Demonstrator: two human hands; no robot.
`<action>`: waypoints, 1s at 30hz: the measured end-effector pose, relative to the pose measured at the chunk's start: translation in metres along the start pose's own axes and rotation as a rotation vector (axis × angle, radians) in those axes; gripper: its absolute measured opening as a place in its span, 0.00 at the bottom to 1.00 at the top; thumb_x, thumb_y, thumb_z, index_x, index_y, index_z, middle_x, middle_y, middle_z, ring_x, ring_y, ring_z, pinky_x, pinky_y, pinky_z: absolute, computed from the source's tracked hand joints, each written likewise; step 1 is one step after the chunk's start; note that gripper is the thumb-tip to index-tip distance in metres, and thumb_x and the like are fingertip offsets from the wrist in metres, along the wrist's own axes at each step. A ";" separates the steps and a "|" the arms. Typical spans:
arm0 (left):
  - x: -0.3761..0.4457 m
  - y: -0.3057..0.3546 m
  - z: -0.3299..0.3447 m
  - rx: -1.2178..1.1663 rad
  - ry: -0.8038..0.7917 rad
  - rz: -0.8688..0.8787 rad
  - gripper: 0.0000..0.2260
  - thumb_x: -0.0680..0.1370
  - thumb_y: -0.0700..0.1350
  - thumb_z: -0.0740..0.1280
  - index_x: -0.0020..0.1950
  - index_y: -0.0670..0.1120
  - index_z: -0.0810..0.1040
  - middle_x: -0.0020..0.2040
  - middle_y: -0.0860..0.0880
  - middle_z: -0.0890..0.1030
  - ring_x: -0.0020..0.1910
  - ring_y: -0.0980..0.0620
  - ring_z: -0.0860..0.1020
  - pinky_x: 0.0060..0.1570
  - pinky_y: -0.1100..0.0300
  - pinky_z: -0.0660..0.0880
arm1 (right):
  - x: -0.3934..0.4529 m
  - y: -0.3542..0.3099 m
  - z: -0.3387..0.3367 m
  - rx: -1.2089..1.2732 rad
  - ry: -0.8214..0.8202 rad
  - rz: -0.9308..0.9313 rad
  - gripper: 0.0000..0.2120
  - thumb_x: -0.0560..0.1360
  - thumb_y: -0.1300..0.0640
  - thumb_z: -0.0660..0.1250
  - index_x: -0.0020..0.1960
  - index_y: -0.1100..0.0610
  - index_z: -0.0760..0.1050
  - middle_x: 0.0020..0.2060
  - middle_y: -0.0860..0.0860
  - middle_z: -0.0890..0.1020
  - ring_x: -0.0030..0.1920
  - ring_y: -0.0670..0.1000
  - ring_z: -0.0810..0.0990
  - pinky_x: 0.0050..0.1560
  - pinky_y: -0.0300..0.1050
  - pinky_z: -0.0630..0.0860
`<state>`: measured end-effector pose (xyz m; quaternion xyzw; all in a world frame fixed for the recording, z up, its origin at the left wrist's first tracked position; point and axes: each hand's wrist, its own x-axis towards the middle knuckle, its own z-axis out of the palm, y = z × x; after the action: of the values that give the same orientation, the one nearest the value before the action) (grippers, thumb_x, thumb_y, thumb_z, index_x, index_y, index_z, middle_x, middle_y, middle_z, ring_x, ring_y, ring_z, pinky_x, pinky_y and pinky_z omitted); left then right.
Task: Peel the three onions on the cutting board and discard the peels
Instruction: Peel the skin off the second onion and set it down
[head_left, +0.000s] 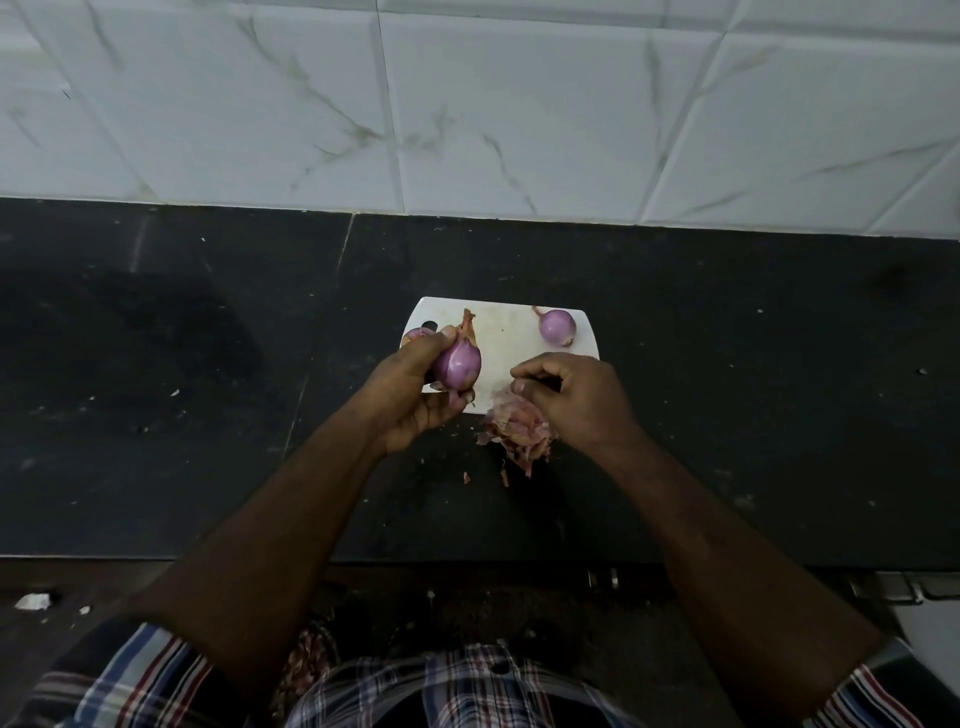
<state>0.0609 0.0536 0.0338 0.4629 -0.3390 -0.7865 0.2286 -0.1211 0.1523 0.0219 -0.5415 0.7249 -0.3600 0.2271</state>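
Note:
My left hand (410, 392) grips a purple onion (458, 364) above the left part of the white cutting board (506, 332); a strip of dry skin sticks up from its top. A peeled onion (557, 327) lies at the board's far right. A third onion (415, 335) peeks out behind my left hand at the board's left edge. My right hand (571, 397) hovers with curled fingers over a heap of peels (517, 434) at the board's near edge; whether it pinches a peel is unclear.
The board lies on a black stone counter (182, 364) backed by a white tiled wall (467, 104). Small peel scraps (485, 475) lie on the counter near the heap. The counter's front edge runs just below my forearms.

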 end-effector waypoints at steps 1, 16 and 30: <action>0.001 0.000 0.000 0.020 -0.011 -0.005 0.20 0.78 0.54 0.71 0.65 0.44 0.75 0.53 0.39 0.79 0.38 0.46 0.81 0.29 0.61 0.78 | 0.001 -0.001 -0.002 -0.006 0.015 0.005 0.08 0.75 0.56 0.73 0.54 0.51 0.84 0.47 0.43 0.86 0.44 0.33 0.79 0.48 0.25 0.73; -0.002 -0.001 -0.010 0.161 -0.199 0.136 0.22 0.72 0.46 0.76 0.65 0.49 0.78 0.50 0.50 0.80 0.39 0.55 0.73 0.35 0.62 0.72 | 0.011 -0.026 -0.003 0.058 0.055 -0.027 0.12 0.74 0.56 0.74 0.57 0.52 0.83 0.47 0.43 0.85 0.43 0.38 0.83 0.45 0.27 0.76; -0.005 -0.013 0.005 -0.008 -0.210 0.194 0.20 0.78 0.37 0.69 0.70 0.42 0.74 0.49 0.51 0.87 0.53 0.45 0.83 0.61 0.46 0.78 | -0.003 -0.035 0.008 -0.169 0.120 -0.207 0.13 0.76 0.55 0.66 0.58 0.55 0.82 0.46 0.51 0.85 0.45 0.49 0.82 0.48 0.43 0.79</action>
<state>0.0582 0.0673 0.0285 0.3422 -0.4012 -0.8061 0.2687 -0.0924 0.1472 0.0436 -0.6082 0.7051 -0.3509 0.0987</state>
